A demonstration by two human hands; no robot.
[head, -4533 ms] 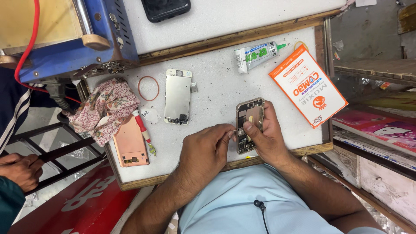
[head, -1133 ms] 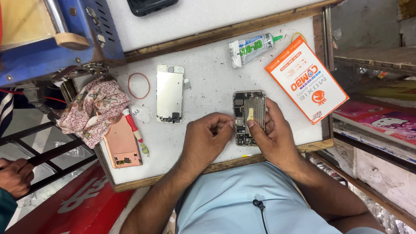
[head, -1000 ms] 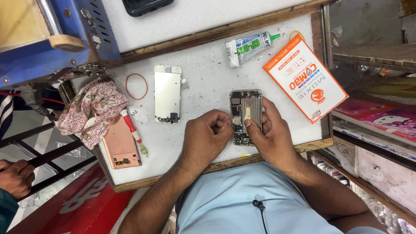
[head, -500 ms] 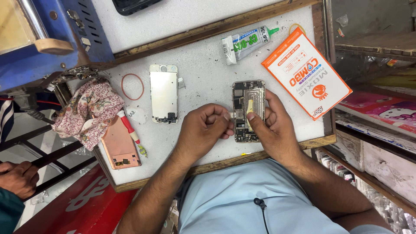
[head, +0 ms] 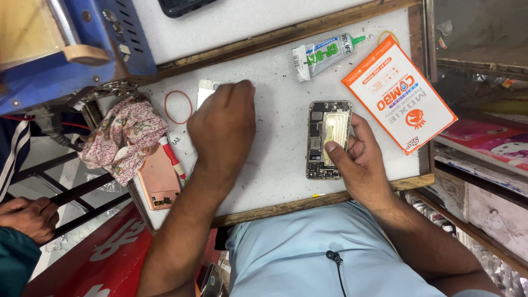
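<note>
An opened phone body with its inner parts showing lies on the white work mat. My right hand rests on it, thumb pressed on the middle, fingers along its right side. My left hand has reached left and lies over the white phone screen panel, covering most of it; only the panel's top corner shows. Whether the fingers grip the panel is hidden.
A glue tube and an orange packet lie at the mat's far right. A red rubber band, a patterned cloth, a pink phone back and a red-handled tool lie to the left. Another person's hand is lower left.
My left hand has left the opened phone and moved left onto the white screen panel. My right hand stays on the phone body.
</note>
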